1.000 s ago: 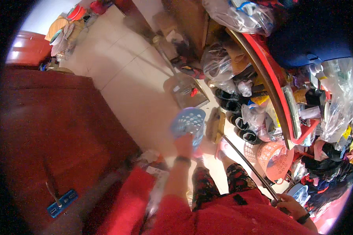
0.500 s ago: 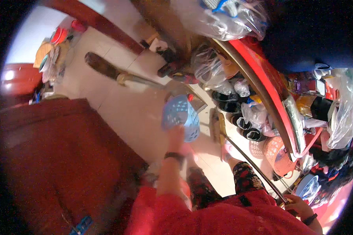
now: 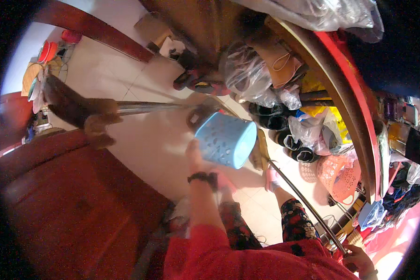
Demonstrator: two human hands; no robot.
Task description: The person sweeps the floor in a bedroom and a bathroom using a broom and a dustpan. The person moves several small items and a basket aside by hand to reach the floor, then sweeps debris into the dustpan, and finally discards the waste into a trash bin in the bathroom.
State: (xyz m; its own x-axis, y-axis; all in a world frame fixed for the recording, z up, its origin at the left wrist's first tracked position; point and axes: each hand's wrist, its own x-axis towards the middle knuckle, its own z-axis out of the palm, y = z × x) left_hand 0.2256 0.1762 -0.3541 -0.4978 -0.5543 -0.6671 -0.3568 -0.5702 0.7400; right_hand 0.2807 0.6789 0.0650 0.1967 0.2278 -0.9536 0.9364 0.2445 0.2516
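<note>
The left hand [image 3: 194,154] is gripping the blue perforated basket [image 3: 226,140], fingers wrapping its left wall, while the right hand [image 3: 357,259] is clasping a long metal rod [image 3: 303,200].

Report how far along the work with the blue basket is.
Done: the blue perforated basket is lifted off the tiled floor. In hand: the left hand grips its lower edge and holds it tilted in the air, while the right hand holds a long metal rod. Left: the basket is not set down anywhere; an orange basket sits untouched by the shelf.

Open tiled floor [image 3: 140,140] left of blue basket [image 3: 226,140], bagged clutter [image 3: 256,79] and shoes [image 3: 289,140] crowding right
</note>
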